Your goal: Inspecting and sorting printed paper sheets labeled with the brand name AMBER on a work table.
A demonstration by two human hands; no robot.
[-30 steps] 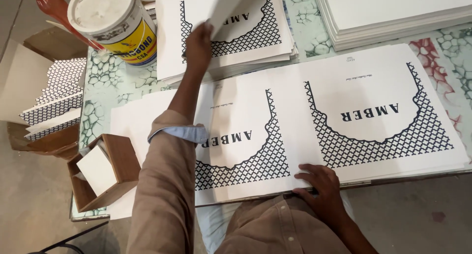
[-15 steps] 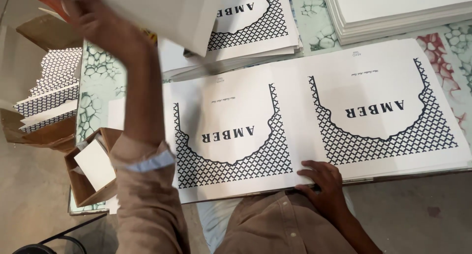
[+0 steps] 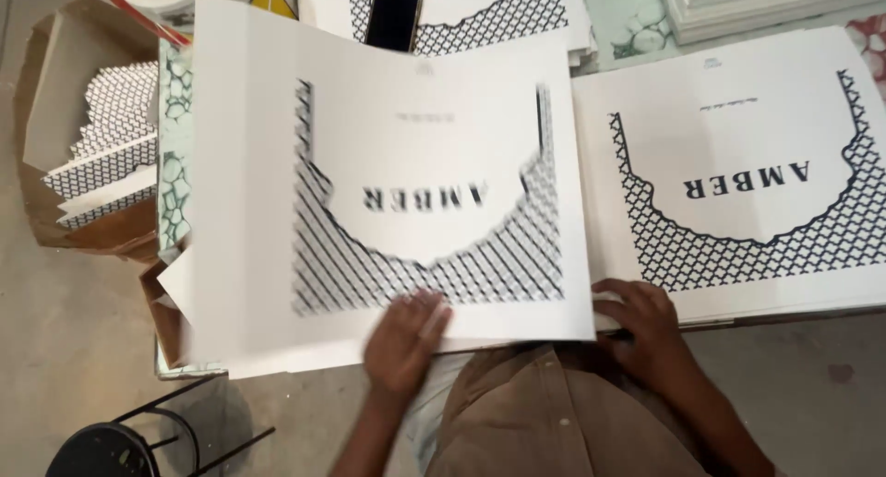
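- We see the worktop point(image 3: 637, 16) with a pale green pattern, almost covered by white printed sheets.
- The big sheet point(image 3: 397, 172) with a black lattice pattern lies at the left part of the worktop, blurred; its left edge hangs over the worktop's side.
- A second sheet point(image 3: 738, 163) of the same print lies just beside it, on the right.
- A carton point(image 3: 55, 117) with lattice pieces stands on the floor at the left.
- Our left hand point(image 3: 404, 340) is at the near edge of the big sheet; its grip we cannot tell because of blur.
- Our right hand point(image 3: 646, 325) rests flat, fingers loose, on the near edge where both sheets meet.
- A black phone point(image 3: 394, 16) lies at the far side.
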